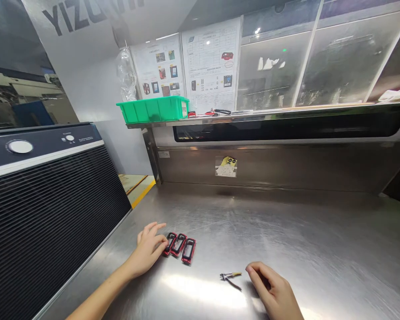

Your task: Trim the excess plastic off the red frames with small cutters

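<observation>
Right hand (273, 289): seen nearest the lens, low and right of centre; fingers half curled, nothing seen in grasp; whether the fingertips are pressed together cannot be told.
Metal bench (263, 218): scratched; light is reflected as a bright patch near its front.
Black ribbed panel (53, 218): seen left of the bench; topped by a dark strip with a white round knob.
Metal shelf (200, 119): mounted above the back of the bench.
Printed sheets (210, 84): 2, displayed upright behind the shelf.
Green tray (150, 114): set on the shelf's left end.
Left hand (149, 249): fingers spread, thumb side placed at the leftmost frame; whether it is gripped or merely touched cannot be told.
Red-and-black frames (175, 253): 3, laid in a slanted row beside the left hand; rightmost set slightly apart.
Cutters (226, 277): laid just left of the right hand, handles spread, 1 yellow, 1 dark.
</observation>
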`<move>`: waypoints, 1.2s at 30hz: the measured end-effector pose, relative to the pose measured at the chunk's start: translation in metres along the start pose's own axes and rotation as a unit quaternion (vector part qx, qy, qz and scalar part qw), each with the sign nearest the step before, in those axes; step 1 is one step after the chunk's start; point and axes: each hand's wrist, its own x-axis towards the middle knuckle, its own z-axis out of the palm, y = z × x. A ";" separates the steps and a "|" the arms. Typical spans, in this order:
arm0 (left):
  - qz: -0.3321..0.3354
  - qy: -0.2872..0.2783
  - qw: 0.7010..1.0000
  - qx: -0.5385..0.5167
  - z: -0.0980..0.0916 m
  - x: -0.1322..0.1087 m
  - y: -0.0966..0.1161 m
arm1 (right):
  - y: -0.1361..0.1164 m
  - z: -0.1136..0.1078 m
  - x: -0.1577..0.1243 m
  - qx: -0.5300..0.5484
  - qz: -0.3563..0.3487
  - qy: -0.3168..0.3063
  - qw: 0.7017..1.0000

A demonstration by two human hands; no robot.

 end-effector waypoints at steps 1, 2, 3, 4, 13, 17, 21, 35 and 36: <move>0.006 -0.001 1.000 0.000 0.000 0.000 0.000 | -0.001 0.000 0.000 -0.004 -0.001 0.010 1.000; 0.014 -0.003 1.000 0.001 0.000 0.000 0.000 | -0.001 0.000 0.000 -0.007 -0.001 0.015 1.000; 0.023 -0.006 1.000 0.002 0.000 0.000 0.000 | -0.002 0.000 0.000 -0.008 -0.001 0.014 1.000; 0.032 -0.007 0.999 0.003 0.000 -0.001 0.000 | -0.002 -0.001 0.000 -0.007 -0.001 0.008 1.000; 0.057 0.019 0.998 0.020 0.005 -0.007 -0.005 | 0.001 -0.003 -0.001 0.000 0.001 -0.009 1.000; 0.046 0.024 0.999 0.016 0.007 -0.007 -0.005 | 0.001 -0.003 -0.001 0.006 0.006 -0.022 1.000; 0.039 0.024 0.999 0.008 0.006 -0.007 -0.005 | 0.000 -0.002 -0.001 0.003 0.006 -0.015 1.000; 0.007 0.040 0.999 0.005 0.011 -0.008 -0.002 | -0.002 -0.004 -0.002 0.009 0.018 -0.033 0.999; 0.009 0.037 0.999 0.006 0.011 -0.009 0.000 | -0.002 -0.004 -0.002 0.010 0.018 -0.033 0.999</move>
